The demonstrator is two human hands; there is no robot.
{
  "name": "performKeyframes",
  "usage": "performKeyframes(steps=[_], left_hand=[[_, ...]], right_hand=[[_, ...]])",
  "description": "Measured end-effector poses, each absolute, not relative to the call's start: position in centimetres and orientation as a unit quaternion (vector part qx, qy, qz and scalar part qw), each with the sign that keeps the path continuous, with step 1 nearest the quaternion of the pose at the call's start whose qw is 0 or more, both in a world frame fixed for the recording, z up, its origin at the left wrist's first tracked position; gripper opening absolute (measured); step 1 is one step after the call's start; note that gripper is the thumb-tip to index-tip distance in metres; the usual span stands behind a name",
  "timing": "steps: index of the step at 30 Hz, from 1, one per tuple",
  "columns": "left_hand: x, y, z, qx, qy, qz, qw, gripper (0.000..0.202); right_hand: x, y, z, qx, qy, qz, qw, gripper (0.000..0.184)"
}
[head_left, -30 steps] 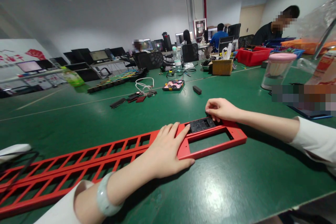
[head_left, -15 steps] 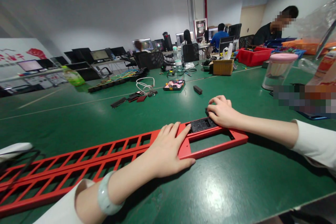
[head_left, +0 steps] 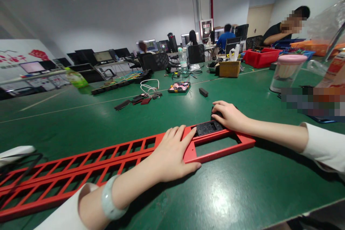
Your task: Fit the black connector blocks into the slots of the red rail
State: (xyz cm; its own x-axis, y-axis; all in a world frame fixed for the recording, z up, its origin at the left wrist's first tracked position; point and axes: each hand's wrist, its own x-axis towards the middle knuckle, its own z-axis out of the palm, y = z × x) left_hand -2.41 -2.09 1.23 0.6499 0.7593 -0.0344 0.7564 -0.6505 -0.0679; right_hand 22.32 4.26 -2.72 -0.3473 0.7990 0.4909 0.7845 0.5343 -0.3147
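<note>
A long red ladder-like frame [head_left: 118,151] lies on the green table. My left hand [head_left: 174,156] rests on it with fingers spread, thumb along the near edge and index fingertip by a black slotted module [head_left: 207,128]. That module sits in the far opening at the frame's right end; the near opening beside it is bare. My right hand [head_left: 229,115] has its fingers curled round a dark block-like part [head_left: 215,110] at the far edge, just past the module. The hand hides most of that part.
Farther off are a small black block [head_left: 203,92], a tray of wires [head_left: 179,87], dark and red pieces [head_left: 137,100] and a white cable [head_left: 149,88]. A pink-lidded jar [head_left: 287,73] and a red bin [head_left: 261,57] stand right. A co-worker [head_left: 285,28] sits beyond.
My right-hand fingers have shifted slightly and lowered around the dark part, which shows more now. My left hand and the red frame stay put. The co-worker at right has raised an arm.
</note>
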Motion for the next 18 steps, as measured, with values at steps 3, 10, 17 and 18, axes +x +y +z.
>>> performKeyframes(steps=[3, 10, 17, 18], left_hand=[[-2.44, -2.09, 1.22, -0.908, -0.418, 0.028, 0.022, 0.088], [-2.48, -2.11, 1.16, -0.909, -0.415, 0.033, 0.029, 0.088], [-2.55, -2.01, 1.02, -0.909, -0.413, 0.038, 0.035, 0.088], [-2.57, -1.98, 0.99, -0.909, -0.413, 0.038, 0.036, 0.088]], right_hand=[[22.34, 4.26, -2.76, -0.461, -0.826, 0.011, 0.324, 0.011], [22.28, 4.05, -2.66, -0.505, -0.812, -0.008, 0.292, 0.015], [21.99, 3.64, -2.11, -0.511, -0.828, -0.022, 0.231, 0.026], [21.96, 3.65, -2.07, -0.51, -0.831, -0.02, 0.219, 0.028]])
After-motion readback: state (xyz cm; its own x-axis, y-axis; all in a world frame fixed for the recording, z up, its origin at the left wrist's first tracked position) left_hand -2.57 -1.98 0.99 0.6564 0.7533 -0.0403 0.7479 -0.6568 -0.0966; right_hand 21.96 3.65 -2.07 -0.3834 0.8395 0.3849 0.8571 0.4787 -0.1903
